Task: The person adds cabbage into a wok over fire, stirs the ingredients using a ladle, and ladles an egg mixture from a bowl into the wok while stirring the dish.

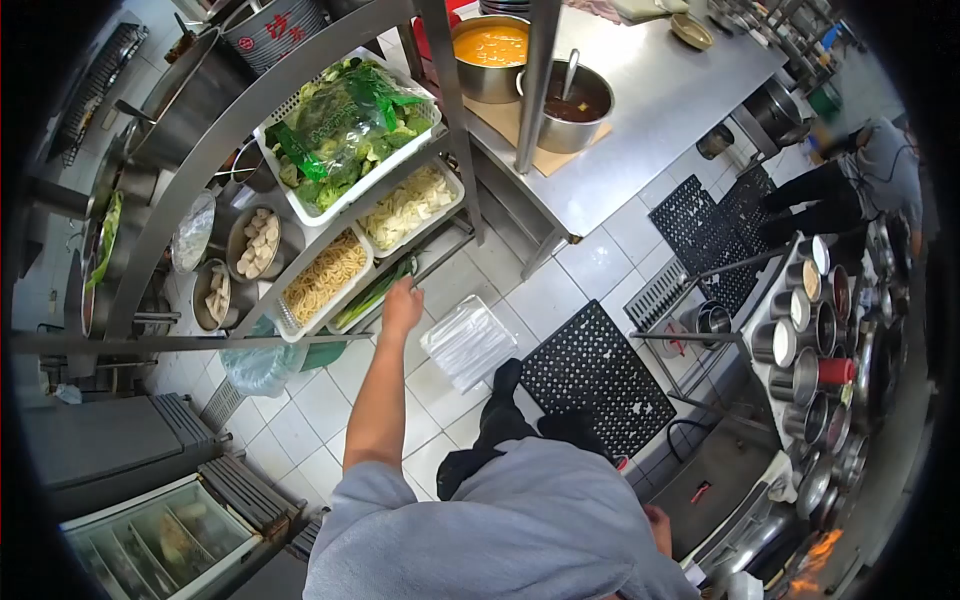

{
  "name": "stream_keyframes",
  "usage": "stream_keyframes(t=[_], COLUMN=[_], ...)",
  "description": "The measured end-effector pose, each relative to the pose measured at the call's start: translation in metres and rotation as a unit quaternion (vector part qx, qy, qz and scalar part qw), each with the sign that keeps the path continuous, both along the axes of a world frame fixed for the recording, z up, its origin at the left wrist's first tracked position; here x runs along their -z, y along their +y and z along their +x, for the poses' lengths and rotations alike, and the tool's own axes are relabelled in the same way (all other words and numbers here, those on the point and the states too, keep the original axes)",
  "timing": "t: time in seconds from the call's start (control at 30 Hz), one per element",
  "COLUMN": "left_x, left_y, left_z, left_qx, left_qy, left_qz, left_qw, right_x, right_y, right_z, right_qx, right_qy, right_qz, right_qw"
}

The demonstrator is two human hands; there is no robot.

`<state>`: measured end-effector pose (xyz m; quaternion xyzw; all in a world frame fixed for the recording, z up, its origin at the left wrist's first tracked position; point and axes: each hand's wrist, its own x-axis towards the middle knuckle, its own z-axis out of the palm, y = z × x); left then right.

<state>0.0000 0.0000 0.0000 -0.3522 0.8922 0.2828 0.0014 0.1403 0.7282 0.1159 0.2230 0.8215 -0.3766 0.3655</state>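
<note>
My left hand [402, 303] reaches to the shelf rack, its fingers bent at the edge of a low tray of long green vegetables [368, 300]. What those fingers hold, if anything, is too small to make out. Beside it on the rack stand a white basket of noodles [325, 280] and a white tray of pale cut vegetables [412, 208]. Above them sits a basket of broccoli [350, 130] partly covered by a clear and green plastic bag. My right hand [657, 520] hangs low beside my body, mostly hidden by the grey shirt, its fingers not clearly seen.
A plastic-wrapped white container [468, 343] lies on the tiled floor near a black perforated mat [600, 380]. Two pots stand on the steel table [640, 110]. Metal containers fill the right counter, with a flame [820, 555] at lower right. Another person [880, 170] stands at upper right.
</note>
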Motion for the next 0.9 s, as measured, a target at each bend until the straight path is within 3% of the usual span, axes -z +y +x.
stream_keyframes(t=[0.07,0.1,0.17,0.23,0.3,0.37,0.4,0.47,0.63,0.7,0.83,0.9], left_x=[0.014,-0.001,0.007,0.025,0.072,0.144,0.146,0.133,0.125,0.102,0.151,0.158], left_y=[0.01,-0.098,-0.106,-0.129,-0.181,-0.243,-0.256,-0.263,-0.259,-0.247,-0.259,-0.272], left_z=[-0.015,-0.027,-0.052,-0.074,-0.085,-0.095,-0.1,-0.113,-0.143,-0.158,-0.141,-0.138], left_qx=[-0.025,-0.039,-0.076,-0.067,-0.018,-0.093,-0.089,-0.054,0.033,0.032,0.016,0.005], left_qy=[0.042,0.032,0.035,0.022,-0.042,0.016,-0.013,-0.104,-0.264,-0.326,-0.24,-0.201], left_qz=[0.002,-0.049,-0.036,-0.085,-0.145,-0.139,-0.138,-0.139,-0.138,-0.056,-0.152,-0.188], left_qw=[0.999,0.998,0.996,0.994,0.988,0.986,0.986,0.983,0.954,0.943,0.959,0.961], right_x=[-0.027,0.022,0.001,-0.005,-0.012,-0.046,-0.052,-0.044,-0.041,-0.044,-0.035,-0.036], right_y=[0.044,-0.036,-0.008,0.014,0.005,-0.043,-0.053,-0.04,-0.035,-0.053,-0.062,-0.073], right_z=[0.027,0.031,0.039,0.051,0.046,0.018,0.012,0.022,0.037,0.026,0.028,0.021], right_qx=[-0.004,-0.02,-0.052,-0.014,0.031,0.084,0.112,0.179,0.138,0.143,0.21,0.187], right_qy=[0.006,-0.018,-0.039,-0.049,-0.076,-0.114,-0.13,-0.151,-0.17,-0.186,-0.203,-0.207], right_qz=[0.061,0.023,0.059,0.065,0.087,0.114,0.119,0.095,0.095,0.123,0.11,0.113], right_qw=[0.998,0.999,0.996,0.997,0.993,0.983,0.978,0.968,0.971,0.964,0.95,0.954])
